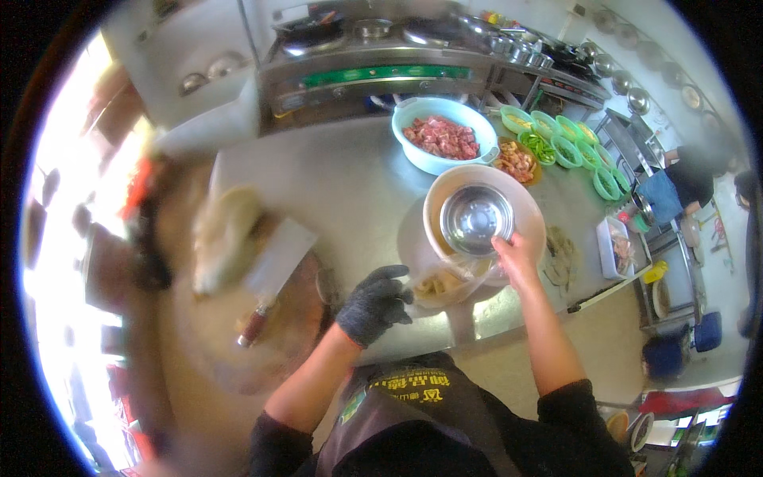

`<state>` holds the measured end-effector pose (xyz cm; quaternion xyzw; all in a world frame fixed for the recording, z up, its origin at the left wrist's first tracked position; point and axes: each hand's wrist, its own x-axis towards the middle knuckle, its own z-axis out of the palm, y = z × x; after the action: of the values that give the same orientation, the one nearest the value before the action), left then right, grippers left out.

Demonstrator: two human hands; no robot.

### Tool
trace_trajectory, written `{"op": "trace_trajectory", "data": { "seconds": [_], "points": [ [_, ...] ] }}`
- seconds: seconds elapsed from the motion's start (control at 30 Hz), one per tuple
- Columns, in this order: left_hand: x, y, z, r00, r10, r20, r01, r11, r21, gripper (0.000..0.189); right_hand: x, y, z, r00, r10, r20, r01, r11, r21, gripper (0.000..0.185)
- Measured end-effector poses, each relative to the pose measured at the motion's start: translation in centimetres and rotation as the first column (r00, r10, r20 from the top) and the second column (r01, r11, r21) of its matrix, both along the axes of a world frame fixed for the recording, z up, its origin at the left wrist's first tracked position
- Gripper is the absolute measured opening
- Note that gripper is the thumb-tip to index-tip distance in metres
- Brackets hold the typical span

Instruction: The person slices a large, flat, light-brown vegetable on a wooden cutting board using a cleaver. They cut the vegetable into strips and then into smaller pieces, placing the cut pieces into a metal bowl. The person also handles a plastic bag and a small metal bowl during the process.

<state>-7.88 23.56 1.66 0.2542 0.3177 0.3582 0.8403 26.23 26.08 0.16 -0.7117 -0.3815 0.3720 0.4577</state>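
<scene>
My right hand (516, 257), bare, grips the rim of a shiny metal bowl (477, 219), which is over a large pale basin (532, 223). Clear plastic film or a bag hangs by that hand, above a clear container or bag of pale food pieces (439, 285). My left hand (377, 305), in a dark grey glove, has its fingers apart and slightly bent, left of those pieces, and holds nothing. Farther left, a cleaver (281, 256) with a reddish-brown handle lies on a round chopping block (292, 346), beside a blurred whitish item (226, 238) that I cannot identify.
Behind stand a light-blue basin (404, 149) of cut raw meat, a bowl of meat pieces (516, 162) and several green baskets (566, 151) of cut vegetables. A white bin (609, 247) is at the right end of the steel table (286, 173). A stove (369, 74) lies beyond; another person (685, 182) is at right.
</scene>
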Motion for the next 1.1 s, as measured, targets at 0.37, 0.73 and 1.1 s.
{"op": "trace_trajectory", "data": {
  "seconds": [0.37,0.73,1.1],
  "points": [
    [4.5,-1.1,-0.3,0.985,-0.044,-0.168,0.138,0.787,0.602,0.026,1.2,5.0,-2.9,0.586,0.187,0.788,-0.119,0.982,-0.145,0.019],
    [2.6,-2.3,-3.0,0.971,0.047,-0.236,0.041,0.933,0.356,0.019,0.9,4.0,-4.4,0.99,-0.091,-0.104,0.076,0.987,-0.141,0.014],
    [1.9,0.3,-0.6,0.962,0.247,0.114,-0.253,0.966,0.041,0.015,1.7,1.4,-1.1,0.869,-0.104,-0.484,0.081,0.994,-0.068,0.02]
  ]
}}
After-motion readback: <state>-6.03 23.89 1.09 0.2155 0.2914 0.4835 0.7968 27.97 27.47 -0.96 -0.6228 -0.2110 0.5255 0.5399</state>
